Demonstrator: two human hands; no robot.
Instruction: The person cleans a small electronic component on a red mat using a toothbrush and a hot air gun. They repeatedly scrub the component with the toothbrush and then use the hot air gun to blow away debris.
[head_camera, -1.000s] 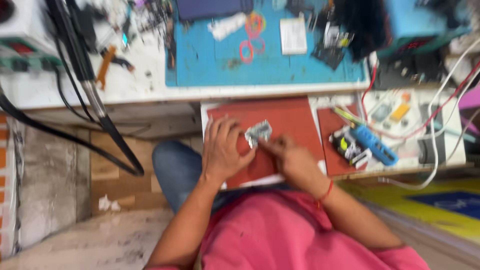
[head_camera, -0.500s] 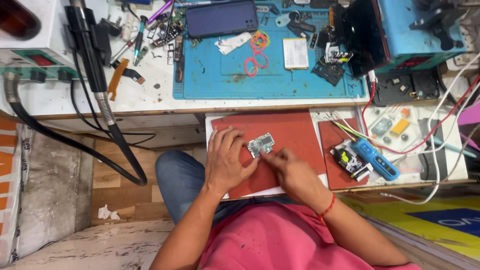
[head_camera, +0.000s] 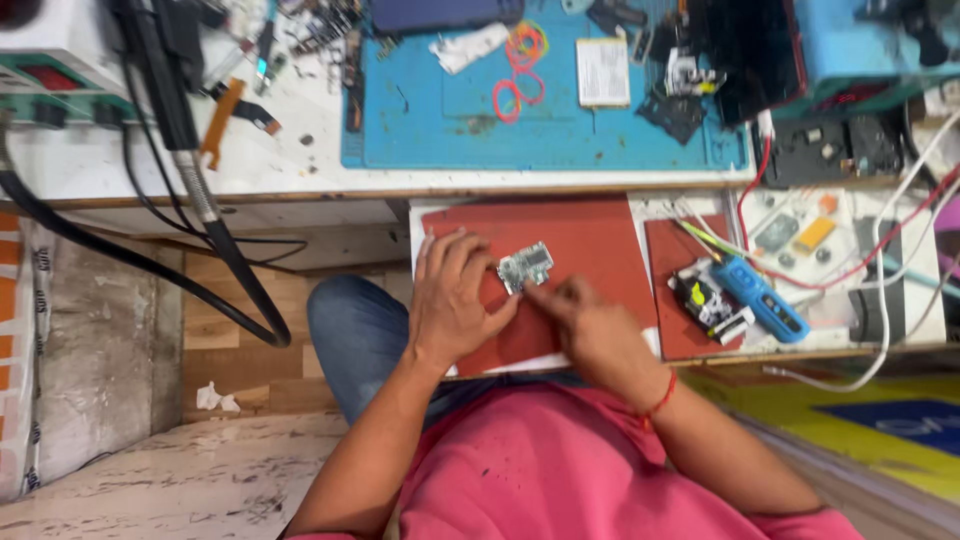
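A small grey-green circuit board (head_camera: 526, 266) lies on a red mat (head_camera: 585, 240) on a pull-out shelf in front of me. My left hand (head_camera: 452, 300) rests flat on the mat, fingers spread, its thumb touching the board's lower left edge. My right hand (head_camera: 585, 325) is curled beside it, its fingertip pressing the board's lower right corner. Whether a fine tool is pinched in the right hand I cannot tell. A red thread circles my right wrist.
A blue work mat (head_camera: 540, 110) on the bench above holds red and orange rubber bands (head_camera: 520, 60), a white card (head_camera: 603, 72) and a dark phone (head_camera: 440, 14). A blue handheld tool (head_camera: 760, 297) lies right of the red mat. Black hoses (head_camera: 200, 200) hang at left.
The view has drifted slightly and sharpened. Both hands stay on the circuit board in nearly the same pose; the right fingertip has closed in on the board's corner.
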